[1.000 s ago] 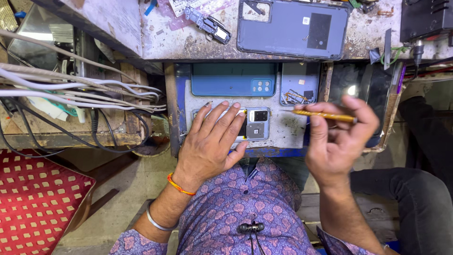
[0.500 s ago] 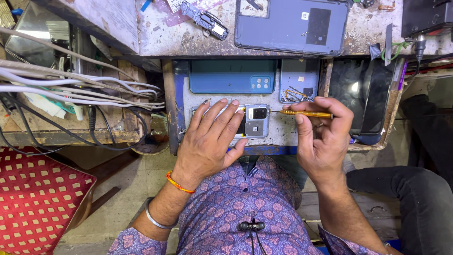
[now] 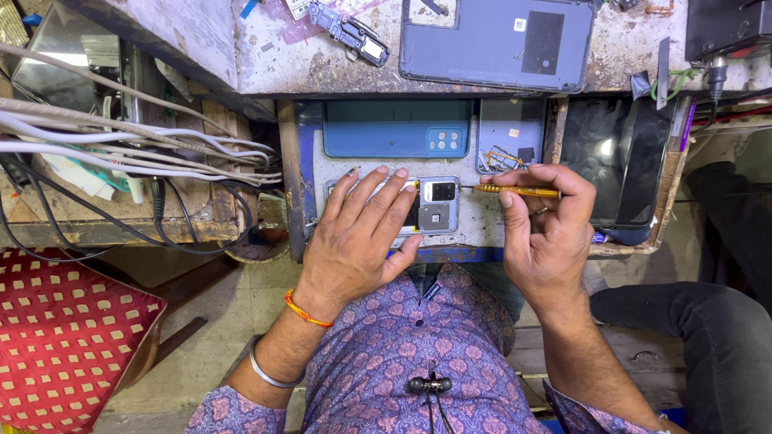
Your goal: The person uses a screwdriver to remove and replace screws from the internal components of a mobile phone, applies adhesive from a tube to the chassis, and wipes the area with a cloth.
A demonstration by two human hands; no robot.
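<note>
Nearest to me is my purple patterned shirt (image 3: 418, 354), and on either side of it my forearms run up toward the pull-out tray (image 3: 482, 233) below the worktop (image 3: 338, 68). My left wrist carries an orange thread band (image 3: 307, 309) and, lower down, a metal bangle (image 3: 269, 370). My left hand (image 3: 358, 241) lies flat and open, fingers spread, palm down over the opened phone (image 3: 434, 205), covering most of its body so that only the camera end shows past my fingertips. My right hand (image 3: 543, 233) is closed around a thin orange-handled screwdriver (image 3: 515, 190), pinched between thumb and forefinger with the other fingers curled underneath; the tool lies almost level and its tip points left, touching or just beside the phone's camera end, I cannot tell which. The two hands sit apart, the phone between them. Just beyond on the tray lie a teal phone back cover (image 3: 398, 128) and a small pile of loose parts (image 3: 507, 157). To the right a dark phone (image 3: 619, 161) lies face up. Farther off, on the scuffed worktop, a blue-grey phone (image 3: 498, 44) lies back up beside a small black component (image 3: 350, 32). A bundle of grey cables (image 3: 121, 141) runs off at the left.
</note>
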